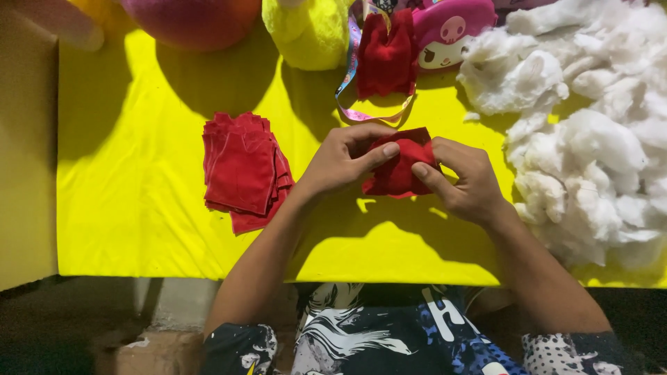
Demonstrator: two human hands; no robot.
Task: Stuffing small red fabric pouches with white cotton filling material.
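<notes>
Both my hands grip a small red fabric pouch (401, 167) above the yellow cloth (132, 201). My left hand (344, 158) pinches its left side, thumb pressed on the front. My right hand (464, 179) holds its right side, thumb on the fabric. A stack of flat red fabric pieces (243, 170) lies to the left of my left hand. A big heap of white stuffing fibre (590, 118) sits just right of my right hand.
At the far edge stand a stuffed red fabric piece (385, 59), a coloured ribbon (351, 76), a yellow plush (306, 31), a pink plush bag (448, 28) and a round red-pink plush (191, 21). A tan surface (28, 153) borders the cloth on the left.
</notes>
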